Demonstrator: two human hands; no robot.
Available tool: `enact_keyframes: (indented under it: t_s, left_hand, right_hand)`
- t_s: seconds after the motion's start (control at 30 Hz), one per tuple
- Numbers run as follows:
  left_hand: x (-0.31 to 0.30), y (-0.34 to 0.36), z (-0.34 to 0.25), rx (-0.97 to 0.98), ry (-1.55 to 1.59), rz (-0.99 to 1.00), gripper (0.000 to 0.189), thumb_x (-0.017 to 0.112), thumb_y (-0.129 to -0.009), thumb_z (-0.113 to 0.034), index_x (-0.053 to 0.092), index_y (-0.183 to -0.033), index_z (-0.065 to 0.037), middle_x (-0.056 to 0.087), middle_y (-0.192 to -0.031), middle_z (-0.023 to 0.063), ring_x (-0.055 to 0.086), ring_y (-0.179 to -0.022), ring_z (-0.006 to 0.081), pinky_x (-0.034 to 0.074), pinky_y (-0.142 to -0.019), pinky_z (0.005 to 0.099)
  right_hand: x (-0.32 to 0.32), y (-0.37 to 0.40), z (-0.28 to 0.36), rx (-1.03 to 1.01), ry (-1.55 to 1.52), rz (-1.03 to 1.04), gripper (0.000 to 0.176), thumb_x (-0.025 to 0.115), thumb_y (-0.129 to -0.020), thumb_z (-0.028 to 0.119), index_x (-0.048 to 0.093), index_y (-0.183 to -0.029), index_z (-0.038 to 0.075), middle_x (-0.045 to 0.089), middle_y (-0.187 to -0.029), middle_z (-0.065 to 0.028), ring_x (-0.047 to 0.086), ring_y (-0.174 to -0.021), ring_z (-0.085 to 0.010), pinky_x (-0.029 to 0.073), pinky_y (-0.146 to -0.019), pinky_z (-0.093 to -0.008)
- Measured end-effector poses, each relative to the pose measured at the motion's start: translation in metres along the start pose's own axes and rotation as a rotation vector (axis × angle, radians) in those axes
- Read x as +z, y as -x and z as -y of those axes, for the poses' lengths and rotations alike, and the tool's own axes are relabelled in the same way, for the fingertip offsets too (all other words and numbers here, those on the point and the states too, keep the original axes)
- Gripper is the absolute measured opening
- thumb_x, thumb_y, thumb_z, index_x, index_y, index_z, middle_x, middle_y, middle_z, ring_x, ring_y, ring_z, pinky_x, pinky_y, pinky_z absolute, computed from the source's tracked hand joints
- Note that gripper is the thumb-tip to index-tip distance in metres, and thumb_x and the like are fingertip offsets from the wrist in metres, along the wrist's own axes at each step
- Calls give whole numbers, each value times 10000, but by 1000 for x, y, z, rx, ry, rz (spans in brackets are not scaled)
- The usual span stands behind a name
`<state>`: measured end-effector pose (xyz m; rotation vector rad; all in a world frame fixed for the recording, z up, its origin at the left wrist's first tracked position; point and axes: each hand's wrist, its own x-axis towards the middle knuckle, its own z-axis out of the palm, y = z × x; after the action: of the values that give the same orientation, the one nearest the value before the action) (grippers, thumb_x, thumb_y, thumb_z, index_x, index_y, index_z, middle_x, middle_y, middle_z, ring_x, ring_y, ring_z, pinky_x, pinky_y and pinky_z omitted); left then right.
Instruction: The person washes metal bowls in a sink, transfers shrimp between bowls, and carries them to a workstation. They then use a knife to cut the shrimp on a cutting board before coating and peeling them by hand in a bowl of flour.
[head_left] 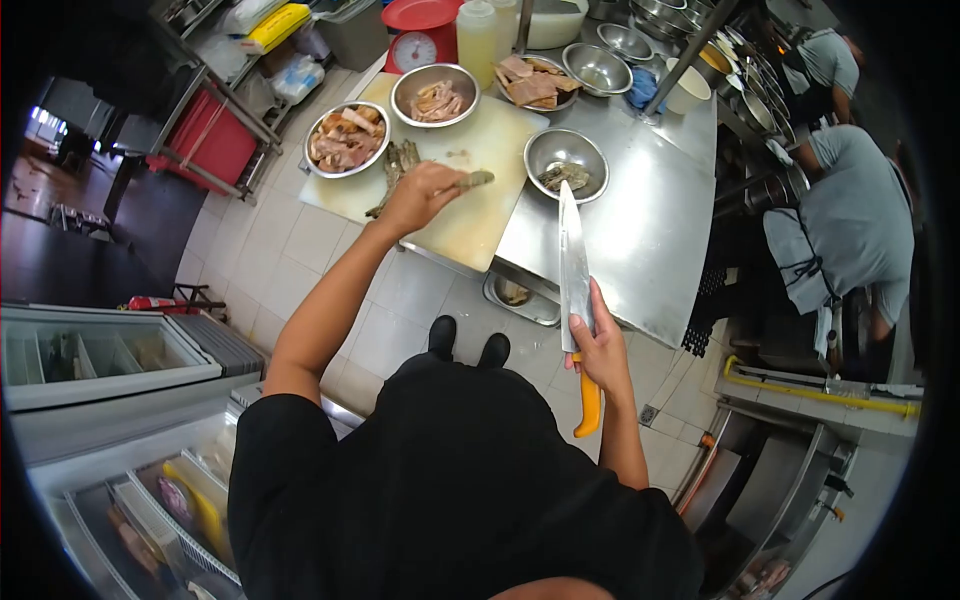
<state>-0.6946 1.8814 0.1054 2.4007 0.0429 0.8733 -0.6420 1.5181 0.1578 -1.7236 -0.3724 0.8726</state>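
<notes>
My left hand (425,197) is closed over the cutting board, its fingers pinching a greyish raw prawn (476,180) whose end sticks out to the right. A small pile of similar prawns (400,160) lies beside that hand on the yellowish cutting board (485,225). In my right hand (602,350) is a large kitchen knife (574,250) with a yellow handle, its blade pointing away from me. The knife tip appears over the near rim of a steel bowl (590,150) holding some prawns (565,177). My palm partly hides where blade and handle meet.
Bowls of raw meat pieces (345,140) and pale meat strips (438,103) sit at the board's far left. Behind stand a red scale (418,45), a squeeze bottle (476,40) and more bowls. Another person (845,215) bends at the right. Open-topped fridges (110,350) flank my left.
</notes>
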Motion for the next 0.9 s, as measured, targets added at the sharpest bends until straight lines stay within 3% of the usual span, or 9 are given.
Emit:
enact_keyframes:
  t_s: [0.1,0.23,0.27,0.37,0.43,0.57,0.63,0.8,0.9]
  left_hand:
    - [-18,37,-1,-23,-185,358,315,643,-749,-56,669,-1053,-136,645,-1025,23,538,-1081,234,407,-892,386]
    - [-28,56,-6,41,-390,393,426,604,-694,-19,627,-1112,-94,593,-1174,48,464,-1192,274,347,-959,432]
    - [-29,58,-8,33,-388,388,426,604,-694,-19,627,-1112,-94,593,-1174,48,464,-1192,274,347,-959,432]
    - [-31,55,-29,-26,-278,261,362,665,-725,-113,597,-1078,-67,596,-1120,83,496,-1129,289,361,-939,424]
    - [-22,49,-50,-337,-175,301,369,729,-733,-203,563,-1031,-63,600,-1023,101,535,-1020,292,379,-909,403]
    - [13,49,-29,-338,-56,234,377,766,-725,-224,569,-1011,-76,621,-903,75,577,-890,259,405,-866,373]
    - [12,40,-17,-272,-40,276,347,760,-731,-219,592,-1001,-81,632,-907,70,582,-902,252,405,-872,373]
    - [1,33,-8,-137,-10,294,210,725,-772,-214,698,-952,-108,671,-932,41,579,-984,216,356,-946,374]
    - [0,35,-6,-187,26,356,189,720,-780,-213,714,-941,-116,672,-945,25,577,-990,208,340,-961,377]
  right_hand:
    - [2,-13,-6,71,28,132,441,510,-959,205,358,-1339,40,557,-807,-50,528,-479,-95,423,-412,-229]
    - [8,-22,-10,125,-7,259,216,486,-972,221,433,-1043,24,536,-709,-33,535,-451,-111,422,-404,-239]
    - [9,-23,-10,128,1,264,216,486,-972,221,433,-1043,24,536,-709,-33,535,-451,-111,422,-404,-239]
    - [8,-26,-10,130,-56,300,229,491,-973,230,435,-1057,24,530,-691,-27,524,-446,-104,408,-401,-232]
    - [3,-27,-9,178,24,385,303,502,-971,239,429,-1168,20,524,-711,-22,502,-439,-91,392,-393,-230]
    - [5,-25,-2,173,71,420,494,510,-968,264,331,-1391,80,509,-698,-6,468,-432,-75,381,-388,-229]
    - [3,-25,-1,205,167,435,633,511,-965,255,176,-1497,180,522,-683,-2,464,-428,-73,382,-389,-226]
    - [5,-25,13,229,215,482,674,516,-962,251,122,-1508,223,569,-787,-26,453,-431,-80,397,-403,-236]
    - [8,-28,14,212,218,492,661,513,-962,242,139,-1507,219,576,-814,-38,447,-435,-83,407,-415,-240]
